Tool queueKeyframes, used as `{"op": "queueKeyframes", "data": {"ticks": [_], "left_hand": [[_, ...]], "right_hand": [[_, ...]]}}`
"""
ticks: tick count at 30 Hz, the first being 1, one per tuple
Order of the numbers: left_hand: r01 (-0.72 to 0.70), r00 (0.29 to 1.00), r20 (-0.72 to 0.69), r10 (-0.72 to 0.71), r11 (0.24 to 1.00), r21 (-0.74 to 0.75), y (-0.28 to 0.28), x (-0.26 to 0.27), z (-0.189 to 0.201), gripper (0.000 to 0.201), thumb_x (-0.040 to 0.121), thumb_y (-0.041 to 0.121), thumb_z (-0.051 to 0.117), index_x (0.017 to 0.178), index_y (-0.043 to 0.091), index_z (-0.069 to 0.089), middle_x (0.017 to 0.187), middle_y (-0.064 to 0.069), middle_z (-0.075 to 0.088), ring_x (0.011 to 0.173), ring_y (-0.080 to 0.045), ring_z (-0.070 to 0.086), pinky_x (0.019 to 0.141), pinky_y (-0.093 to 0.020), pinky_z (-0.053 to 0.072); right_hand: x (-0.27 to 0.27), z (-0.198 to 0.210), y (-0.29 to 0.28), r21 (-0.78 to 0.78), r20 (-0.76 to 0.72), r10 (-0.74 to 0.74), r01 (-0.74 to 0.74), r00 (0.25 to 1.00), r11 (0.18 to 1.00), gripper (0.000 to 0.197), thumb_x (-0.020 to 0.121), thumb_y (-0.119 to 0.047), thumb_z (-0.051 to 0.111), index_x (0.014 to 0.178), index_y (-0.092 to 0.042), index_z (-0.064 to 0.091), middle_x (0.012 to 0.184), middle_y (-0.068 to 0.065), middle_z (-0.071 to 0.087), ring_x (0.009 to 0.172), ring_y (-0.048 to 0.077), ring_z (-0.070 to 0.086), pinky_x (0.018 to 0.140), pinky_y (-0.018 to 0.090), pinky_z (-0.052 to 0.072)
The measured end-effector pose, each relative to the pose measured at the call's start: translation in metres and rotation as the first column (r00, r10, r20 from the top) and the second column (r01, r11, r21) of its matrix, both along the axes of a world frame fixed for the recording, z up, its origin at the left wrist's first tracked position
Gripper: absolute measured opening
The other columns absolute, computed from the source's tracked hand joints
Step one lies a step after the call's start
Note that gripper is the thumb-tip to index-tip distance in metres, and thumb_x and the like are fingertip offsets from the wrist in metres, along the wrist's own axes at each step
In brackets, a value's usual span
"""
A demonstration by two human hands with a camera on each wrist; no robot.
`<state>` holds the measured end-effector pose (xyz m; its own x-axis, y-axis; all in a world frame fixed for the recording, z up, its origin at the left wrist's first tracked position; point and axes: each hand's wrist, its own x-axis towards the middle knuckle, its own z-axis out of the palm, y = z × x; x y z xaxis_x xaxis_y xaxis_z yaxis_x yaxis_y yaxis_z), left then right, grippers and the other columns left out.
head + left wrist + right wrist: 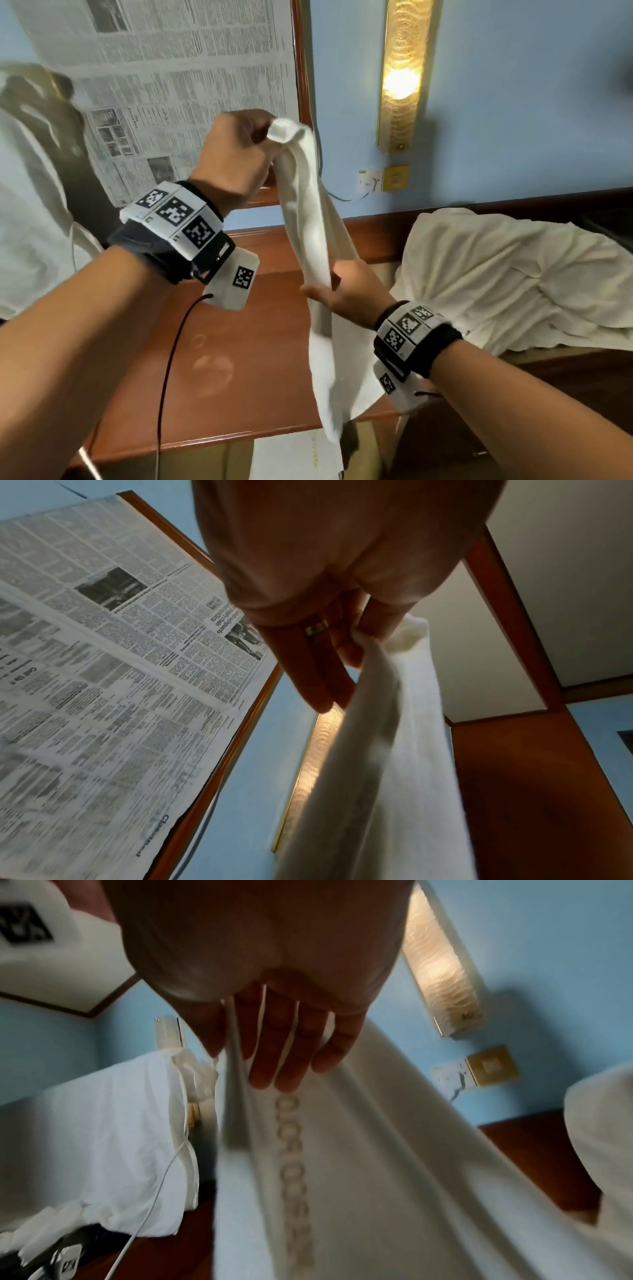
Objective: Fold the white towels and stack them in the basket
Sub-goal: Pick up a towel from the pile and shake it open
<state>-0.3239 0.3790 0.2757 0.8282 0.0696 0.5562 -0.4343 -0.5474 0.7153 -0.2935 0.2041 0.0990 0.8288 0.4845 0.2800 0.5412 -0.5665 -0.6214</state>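
Note:
A white towel [308, 212] hangs lengthwise in the air over a wooden table [246, 359]. My left hand [265, 137] is raised and pinches its bunched top end; the left wrist view shows the fingers [373, 620] curled on the cloth [383, 750]. Lower down, my right hand [325, 289] takes the towel between thumb and fingers. In the right wrist view the fingers [284, 1053] lie nearly straight along the towel [359, 1150], with a folded edge running between thumb and index. The towel's tail drops past the table's front edge. No basket shows.
A heap of crumpled white cloth [496, 274] lies to the right, beyond the table. More white fabric [27, 212] hangs at the left. Behind are a newspaper-covered frame [171, 68], a lit wall lamp [400, 75] and a wall socket [371, 180]. A black cable [168, 359] trails from my left wrist.

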Motion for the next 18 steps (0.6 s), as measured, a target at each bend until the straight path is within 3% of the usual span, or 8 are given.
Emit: {"op": "queueKeyframes", "data": {"ticks": [3, 5, 6, 10, 12, 16, 17, 18], "left_hand": [[-0.031, 0.999, 0.024, 0.031, 0.999, -0.024, -0.01, -0.002, 0.011, 0.019, 0.093, 0.013, 0.067, 0.102, -0.003, 0.071, 0.09, -0.019, 0.073, 0.076, -0.029, 0.075, 0.065, -0.047, 0.063], [-0.098, 0.994, 0.052, 0.099, 0.995, -0.038, -0.009, -0.005, 0.015, 0.017, 0.093, 0.007, 0.063, 0.104, -0.003, 0.071, 0.091, -0.016, 0.073, 0.075, -0.026, 0.075, 0.063, -0.042, 0.063], [-0.146, 0.987, 0.057, 0.15, 0.987, -0.07, -0.005, -0.008, 0.016, 0.017, 0.093, 0.005, 0.061, 0.104, -0.002, 0.071, 0.09, -0.014, 0.073, 0.073, -0.024, 0.075, 0.062, -0.039, 0.063], [-0.415, 0.906, 0.033, 0.422, 0.901, -0.129, 0.029, -0.014, 0.003, 0.021, 0.093, 0.0, 0.053, 0.102, 0.009, 0.069, 0.084, -0.01, 0.069, 0.067, -0.024, 0.072, 0.055, -0.033, 0.061], [-0.584, 0.81, 0.024, 0.586, 0.809, -0.071, 0.05, -0.014, -0.014, 0.029, 0.088, 0.006, 0.051, 0.105, 0.013, 0.072, 0.084, -0.011, 0.068, 0.073, -0.029, 0.07, 0.064, -0.043, 0.062], [-0.763, 0.625, -0.134, 0.769, 0.638, 0.104, 0.059, -0.007, -0.045, 0.03, 0.093, 0.014, 0.051, 0.118, 0.007, 0.066, 0.112, -0.021, 0.066, 0.108, -0.04, 0.063, 0.093, -0.047, 0.052], [-0.748, 0.629, -0.134, 0.766, 0.643, 0.164, 0.048, -0.003, -0.053, 0.032, 0.093, 0.016, 0.055, 0.124, 0.009, 0.062, 0.121, -0.022, 0.062, 0.111, -0.04, 0.061, 0.094, -0.047, 0.051], [-0.696, 0.683, -0.114, 0.722, 0.69, 0.198, 0.029, -0.001, -0.061, 0.039, 0.09, 0.02, 0.062, 0.128, 0.013, 0.058, 0.126, -0.02, 0.058, 0.112, -0.038, 0.059, 0.095, -0.047, 0.05]], "right_hand": [[0.004, -0.025, -0.008, 0.044, -0.081, 0.027, -0.024, 0.996, 0.999, 0.027, 0.093, -0.034, 0.065, 0.089, -0.008, 0.065, 0.072, 0.004, 0.063, 0.066, 0.024, 0.06, 0.063, 0.035, 0.049], [0.011, -0.041, -0.029, 0.091, -0.144, 0.048, -0.035, 0.988, 0.995, 0.019, 0.093, -0.023, 0.062, 0.111, -0.016, 0.064, 0.084, 0.001, 0.069, 0.071, 0.019, 0.064, 0.066, 0.032, 0.054], [0.015, -0.049, -0.042, 0.062, -0.137, 0.04, -0.031, 0.99, 0.998, 0.019, 0.093, -0.02, 0.061, 0.112, -0.021, 0.062, 0.08, -0.002, 0.068, 0.068, 0.015, 0.063, 0.064, 0.03, 0.054], [0.042, -0.058, -0.108, -0.01, -0.053, -0.124, 0.123, 0.991, 0.992, 0.01, 0.089, -0.021, 0.055, 0.079, -0.021, 0.059, 0.064, -0.003, 0.058, 0.064, 0.025, 0.056, 0.057, 0.023, 0.038], [0.058, -0.039, -0.138, 0.007, 0.006, -0.196, 0.196, 0.981, 0.981, 0.021, 0.086, -0.025, 0.048, 0.074, -0.011, 0.059, 0.068, 0.006, 0.057, 0.069, 0.031, 0.054, 0.058, 0.028, 0.034], [0.072, 0.025, -0.158, 0.123, 0.125, -0.226, 0.211, 0.966, 0.97, 0.017, 0.094, -0.006, 0.051, 0.101, -0.008, 0.066, 0.091, 0.003, 0.065, 0.087, 0.023, 0.058, 0.078, 0.031, 0.043], [0.072, 0.04, -0.157, 0.13, 0.17, -0.178, 0.157, 0.969, 0.979, 0.019, 0.094, -0.005, 0.05, 0.101, -0.011, 0.066, 0.094, 0.002, 0.066, 0.087, 0.021, 0.058, 0.079, 0.031, 0.044], [0.069, 0.054, -0.155, 0.108, 0.201, -0.115, 0.095, 0.973, 0.99, 0.02, 0.094, -0.004, 0.049, 0.098, -0.015, 0.065, 0.093, 0.0, 0.067, 0.086, 0.02, 0.059, 0.077, 0.031, 0.044]]}}
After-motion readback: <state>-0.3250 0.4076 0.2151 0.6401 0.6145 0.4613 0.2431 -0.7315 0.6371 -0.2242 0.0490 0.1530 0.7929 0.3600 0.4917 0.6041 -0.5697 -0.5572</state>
